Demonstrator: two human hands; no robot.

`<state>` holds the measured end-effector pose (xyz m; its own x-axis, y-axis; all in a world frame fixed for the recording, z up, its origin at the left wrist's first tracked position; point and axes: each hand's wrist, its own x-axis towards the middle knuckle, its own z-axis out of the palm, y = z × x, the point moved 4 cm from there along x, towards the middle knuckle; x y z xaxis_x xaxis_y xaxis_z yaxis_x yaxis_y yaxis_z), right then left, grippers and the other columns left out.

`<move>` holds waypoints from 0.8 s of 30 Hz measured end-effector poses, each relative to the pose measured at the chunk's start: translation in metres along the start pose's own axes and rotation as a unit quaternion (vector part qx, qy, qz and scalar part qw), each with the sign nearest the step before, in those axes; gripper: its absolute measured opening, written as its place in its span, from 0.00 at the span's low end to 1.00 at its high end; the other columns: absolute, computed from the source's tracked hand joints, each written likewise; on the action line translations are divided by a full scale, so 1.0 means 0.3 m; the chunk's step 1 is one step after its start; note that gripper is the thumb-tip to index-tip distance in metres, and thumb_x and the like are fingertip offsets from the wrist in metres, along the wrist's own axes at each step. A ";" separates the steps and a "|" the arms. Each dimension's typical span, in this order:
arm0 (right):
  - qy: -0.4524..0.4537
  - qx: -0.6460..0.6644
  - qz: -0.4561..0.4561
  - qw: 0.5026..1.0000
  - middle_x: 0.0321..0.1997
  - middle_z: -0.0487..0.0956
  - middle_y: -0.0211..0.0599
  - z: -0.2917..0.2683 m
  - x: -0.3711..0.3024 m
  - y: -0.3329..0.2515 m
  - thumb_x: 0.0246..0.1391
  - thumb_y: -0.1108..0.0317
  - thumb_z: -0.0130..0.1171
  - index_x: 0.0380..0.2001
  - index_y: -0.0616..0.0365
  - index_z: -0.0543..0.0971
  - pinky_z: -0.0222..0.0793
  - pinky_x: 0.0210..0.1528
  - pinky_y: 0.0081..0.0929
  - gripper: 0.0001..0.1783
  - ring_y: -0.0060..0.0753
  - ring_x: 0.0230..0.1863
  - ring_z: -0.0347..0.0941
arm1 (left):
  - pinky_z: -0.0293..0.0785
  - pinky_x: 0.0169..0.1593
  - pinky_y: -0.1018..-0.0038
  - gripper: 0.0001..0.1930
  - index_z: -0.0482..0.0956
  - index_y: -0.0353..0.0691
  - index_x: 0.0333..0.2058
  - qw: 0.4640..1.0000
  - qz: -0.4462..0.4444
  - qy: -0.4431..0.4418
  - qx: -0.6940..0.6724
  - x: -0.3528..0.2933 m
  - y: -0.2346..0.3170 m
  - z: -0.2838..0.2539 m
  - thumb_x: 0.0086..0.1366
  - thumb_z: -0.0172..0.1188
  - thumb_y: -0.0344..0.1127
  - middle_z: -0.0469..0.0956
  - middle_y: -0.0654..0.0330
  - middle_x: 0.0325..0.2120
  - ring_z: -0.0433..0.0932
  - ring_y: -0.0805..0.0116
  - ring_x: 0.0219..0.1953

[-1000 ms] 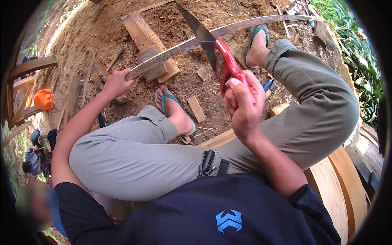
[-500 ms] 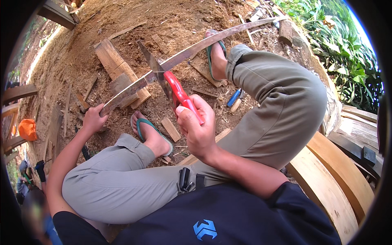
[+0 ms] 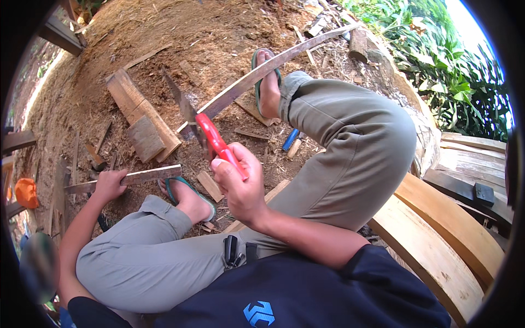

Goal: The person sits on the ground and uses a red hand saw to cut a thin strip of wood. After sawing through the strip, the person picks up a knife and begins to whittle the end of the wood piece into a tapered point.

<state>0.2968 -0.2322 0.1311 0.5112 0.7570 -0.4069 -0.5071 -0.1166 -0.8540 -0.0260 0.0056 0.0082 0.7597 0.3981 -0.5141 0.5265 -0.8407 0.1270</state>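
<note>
My right hand (image 3: 240, 188) grips the red handle of a handsaw (image 3: 221, 145), its blade pointing away to the upper left. Just beyond the saw, a long, slightly curved wooden strip (image 3: 232, 99) crosses over my right foot, its near end by the blade. Lower left, my left hand (image 3: 111, 186) is closed around a short length of wooden strip (image 3: 152, 174). That short piece lies apart from the long one, above my left foot.
Thick wooden blocks (image 3: 134, 104) lie on sawdust-covered ground beyond the saw. A blue-handled tool (image 3: 290, 140) sits beside a wooden handle (image 3: 295, 148). Curved planks (image 3: 426, 251) stand at right, leafy plants behind. An orange item (image 3: 26, 193) and another person (image 3: 41, 268) are at left.
The wooden strip has come apart at the saw. My left hand has lowered and moved left with the short piece, while the long part stays across my foot.
</note>
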 end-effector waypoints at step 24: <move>0.020 0.020 -0.070 0.997 0.21 0.66 0.20 -0.060 0.031 -0.096 0.62 0.69 0.57 0.35 0.56 0.69 0.52 0.18 0.13 0.06 0.10 0.17 0.57 | 0.70 0.37 0.60 0.12 0.75 0.30 0.36 0.949 -0.022 0.166 -0.266 0.033 -0.050 -0.158 0.56 0.58 0.32 0.74 0.45 0.28 0.77 0.46 0.32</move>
<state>0.3287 -0.2332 0.1460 0.6057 0.7378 -0.2980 -0.4561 0.0151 -0.8898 -0.0082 0.0395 0.0416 0.7641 0.5969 -0.2446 0.6122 -0.5516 0.5665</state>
